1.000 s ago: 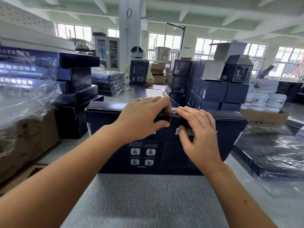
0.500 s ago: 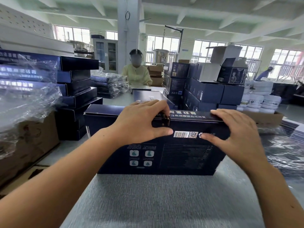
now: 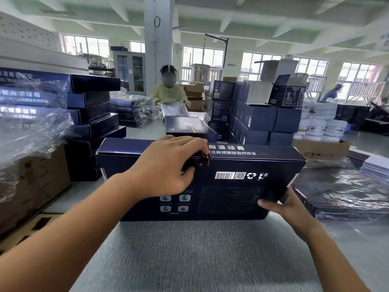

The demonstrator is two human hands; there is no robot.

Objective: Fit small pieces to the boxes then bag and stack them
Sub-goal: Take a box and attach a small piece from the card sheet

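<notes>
A long, flat dark-blue cardboard box (image 3: 231, 199) stands on its long edge on the grey surface (image 3: 189, 253), with its printed face, barcode and white icons towards the person. Its top edge runs level and is slightly crushed at the left corner. Its right end slants inward towards the base.

The left hand (image 3: 164, 167) drapes over the top edge near the middle. Its fingers (image 3: 195, 142) are curled together and its thumb is tucked under on the front face, pinching a small piece (image 3: 203, 160) – dark, with a brassy rim – against the box's upper front edge. The right hand (image 3: 288, 205) grips the lower right corner, with the thumb laid on the front face and the other fingers wrapped behind, mostly hidden.

A broad stretch of finely ribbed surface lies between the box and the person. To the left, a narrow gap separates the box from a stack of matching boxes (image 3: 94, 114), crinkled clear film (image 3: 31, 127) and a brown carton (image 3: 35, 182). To the right, glossy bagged boxes (image 3: 341, 192) lie just beside the right hand – little room there. Behind stands another dark box (image 3: 187, 127), then blue cartons (image 3: 259, 119) and white tubs (image 3: 324, 125). A person in a pale yellow top (image 3: 168, 94) sits opposite.
</notes>
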